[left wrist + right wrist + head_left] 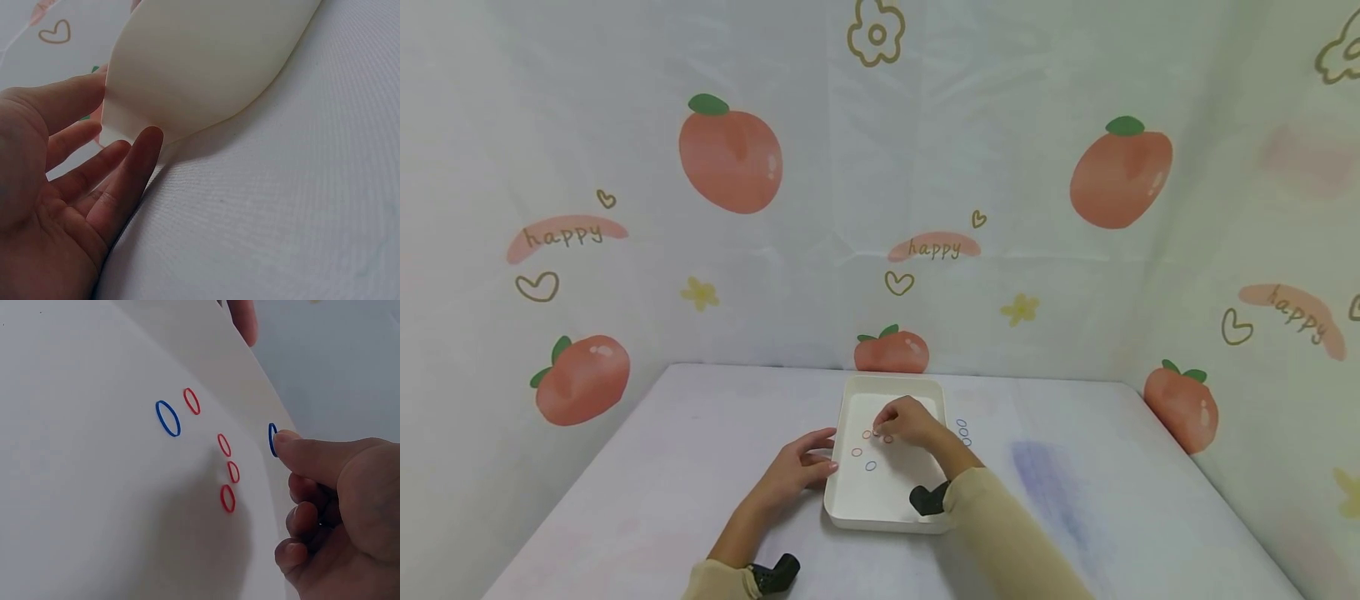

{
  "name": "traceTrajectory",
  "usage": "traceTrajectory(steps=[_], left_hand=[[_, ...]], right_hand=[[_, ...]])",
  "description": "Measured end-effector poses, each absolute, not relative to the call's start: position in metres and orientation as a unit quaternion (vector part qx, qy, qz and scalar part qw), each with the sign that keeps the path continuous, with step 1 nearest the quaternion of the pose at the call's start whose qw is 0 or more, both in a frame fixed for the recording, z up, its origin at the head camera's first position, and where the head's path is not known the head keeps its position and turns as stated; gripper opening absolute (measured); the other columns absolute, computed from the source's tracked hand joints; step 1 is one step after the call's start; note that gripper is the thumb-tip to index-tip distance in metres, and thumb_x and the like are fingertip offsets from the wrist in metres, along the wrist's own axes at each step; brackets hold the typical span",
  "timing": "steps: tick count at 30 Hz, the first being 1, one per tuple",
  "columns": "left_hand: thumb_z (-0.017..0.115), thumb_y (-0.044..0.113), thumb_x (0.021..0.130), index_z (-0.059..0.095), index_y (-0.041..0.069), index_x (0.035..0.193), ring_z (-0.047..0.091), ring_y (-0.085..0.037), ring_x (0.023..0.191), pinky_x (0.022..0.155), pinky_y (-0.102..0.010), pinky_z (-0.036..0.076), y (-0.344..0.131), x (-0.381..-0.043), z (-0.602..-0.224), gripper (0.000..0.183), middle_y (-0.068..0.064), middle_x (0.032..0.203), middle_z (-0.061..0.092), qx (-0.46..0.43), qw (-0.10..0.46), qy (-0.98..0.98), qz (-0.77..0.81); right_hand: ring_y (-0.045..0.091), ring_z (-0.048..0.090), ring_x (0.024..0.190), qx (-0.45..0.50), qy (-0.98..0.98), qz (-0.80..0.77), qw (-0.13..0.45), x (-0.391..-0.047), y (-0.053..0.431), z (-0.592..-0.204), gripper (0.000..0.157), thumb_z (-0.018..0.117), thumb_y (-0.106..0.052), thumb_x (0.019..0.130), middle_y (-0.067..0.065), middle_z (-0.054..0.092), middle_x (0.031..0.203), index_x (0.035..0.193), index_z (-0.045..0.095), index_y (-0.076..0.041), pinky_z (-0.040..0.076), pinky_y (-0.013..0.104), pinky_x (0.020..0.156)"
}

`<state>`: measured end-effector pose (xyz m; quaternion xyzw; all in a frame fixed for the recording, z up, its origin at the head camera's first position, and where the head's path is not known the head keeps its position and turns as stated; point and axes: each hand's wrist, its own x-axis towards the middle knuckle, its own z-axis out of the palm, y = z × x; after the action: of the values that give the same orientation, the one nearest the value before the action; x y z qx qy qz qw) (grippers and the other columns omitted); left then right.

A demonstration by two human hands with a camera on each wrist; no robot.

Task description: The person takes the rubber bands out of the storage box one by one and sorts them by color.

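A shallow white tray (887, 504) lies lengthwise on the table in the head view. Over its inside, my right hand (910, 419) pinches a small blue rubber band (272, 440) between thumb and finger, the other fingers curled in. Inside the tray lie several red rubber bands (227, 499) and one loose blue rubber band (168, 419). My left hand (801, 465) is at the tray's left side, its loosely extended fingers touching the outer wall in the left wrist view.
Several more blue rubber bands (963, 432) lie in a short row on the white tablecloth (715, 450), just right of the tray. A white curtain (820, 167) printed with fruit stands behind the table and along both sides.
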<state>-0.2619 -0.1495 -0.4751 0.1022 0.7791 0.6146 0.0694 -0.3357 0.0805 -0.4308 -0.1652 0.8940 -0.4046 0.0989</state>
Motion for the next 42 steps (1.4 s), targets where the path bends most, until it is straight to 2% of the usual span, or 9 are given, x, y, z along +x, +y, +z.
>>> traceTrajectory(steps=[8,20,27,31,36,42], left_hand=[[0.071,0.014,0.089,0.046,0.003,0.142,0.064,-0.029,0.104,0.079,-0.037,0.056,-0.150,-0.263,-0.478,0.060,-0.021,0.132,0.052,0.104,0.070,0.780,0.613],[0.071,0.017,0.089,0.045,0.006,0.143,0.063,-0.029,0.106,0.081,-0.038,0.056,-0.153,-0.263,-0.477,0.061,-0.020,0.133,0.052,0.102,0.066,0.791,0.600],[0.071,0.016,0.089,0.045,0.005,0.143,0.063,-0.030,0.107,0.081,-0.038,0.056,-0.150,-0.264,-0.477,0.061,-0.021,0.134,0.052,0.102,0.067,0.789,0.603],[0.071,0.017,0.089,0.045,0.005,0.143,0.063,-0.029,0.106,0.080,-0.037,0.056,-0.150,-0.264,-0.477,0.061,-0.021,0.134,0.052,0.106,0.067,0.787,0.604],[0.071,0.015,0.089,0.045,0.003,0.143,0.064,-0.028,0.104,0.079,-0.037,0.056,-0.150,-0.264,-0.476,0.061,-0.022,0.133,0.051,0.112,0.069,0.781,0.611],[0.071,0.016,0.089,0.045,0.005,0.143,0.063,-0.028,0.104,0.080,-0.038,0.056,-0.150,-0.263,-0.475,0.061,-0.020,0.133,0.052,0.099,0.072,0.783,0.609]], right_hand=[[0.016,0.053,0.075,-0.174,0.891,-0.412,0.080,-0.335,0.100,-0.422,0.006,0.069,-0.009,0.090,-0.001,0.062,0.079,0.087,0.071,-0.004,0.045,0.028,0.066],[0.016,0.054,0.074,-0.164,0.890,-0.422,0.059,-0.330,0.126,-0.420,0.006,0.069,-0.008,0.090,-0.001,0.061,0.078,0.086,0.069,-0.003,0.047,0.028,0.066],[0.015,0.055,0.074,-0.146,0.892,-0.428,0.000,-0.326,0.145,-0.421,0.007,0.070,-0.008,0.089,0.000,0.062,0.080,0.086,0.069,-0.001,0.049,0.029,0.067],[0.016,0.054,0.073,-0.125,0.887,-0.445,-0.026,-0.324,0.156,-0.421,0.010,0.069,-0.008,0.089,0.001,0.063,0.081,0.088,0.067,0.001,0.047,0.029,0.063],[0.017,0.050,0.066,-0.085,0.891,-0.445,-0.030,-0.320,0.169,-0.427,0.009,0.069,-0.009,0.090,0.002,0.061,0.078,0.089,0.067,0.000,0.045,0.029,0.054],[0.017,0.052,0.070,-0.060,0.893,-0.445,-0.039,-0.316,0.182,-0.437,0.008,0.069,-0.007,0.089,0.003,0.061,0.079,0.088,0.067,0.001,0.046,0.029,0.057]])
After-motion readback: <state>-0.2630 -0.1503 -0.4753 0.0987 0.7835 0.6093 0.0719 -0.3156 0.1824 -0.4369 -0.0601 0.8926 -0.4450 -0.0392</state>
